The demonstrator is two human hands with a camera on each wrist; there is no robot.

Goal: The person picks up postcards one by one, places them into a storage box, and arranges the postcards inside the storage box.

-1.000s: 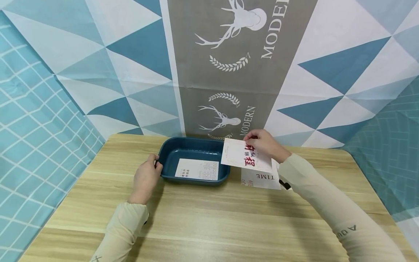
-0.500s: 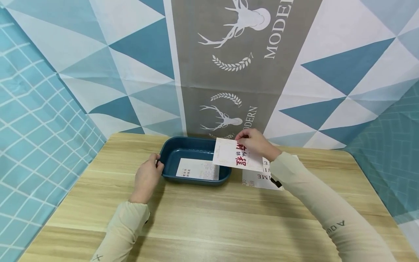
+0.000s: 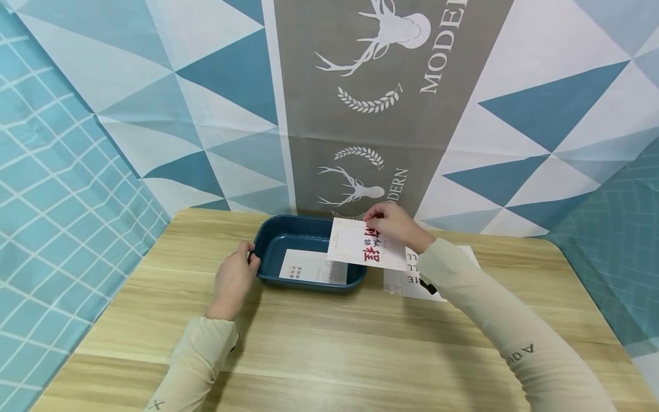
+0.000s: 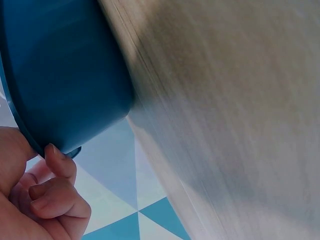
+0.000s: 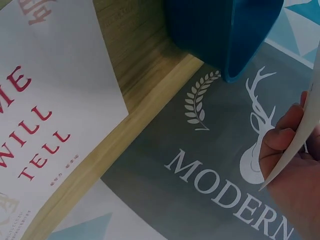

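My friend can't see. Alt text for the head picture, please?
A right hand holds a white card with red writing at the right end of a blue tray; a left hand grips its left end. Another card lies inside, printed paper beside it.

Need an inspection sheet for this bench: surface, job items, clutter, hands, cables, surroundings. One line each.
Surface: wood-grain table, rounded far corners.
Job items: blue tray with at least one printed paper inside; red-lettered card in hand; more printed cards right of the tray, partly hidden, count unclear.
Clutter: nothing seen.
Hands: left hand grips the tray's left end; right hand pinches the red-lettered card, which overlaps the tray's right end in the head view.
Cables: nothing seen.
Surroundings: triangle-and-deer backdrop; blue grid-patterned sheet at left.
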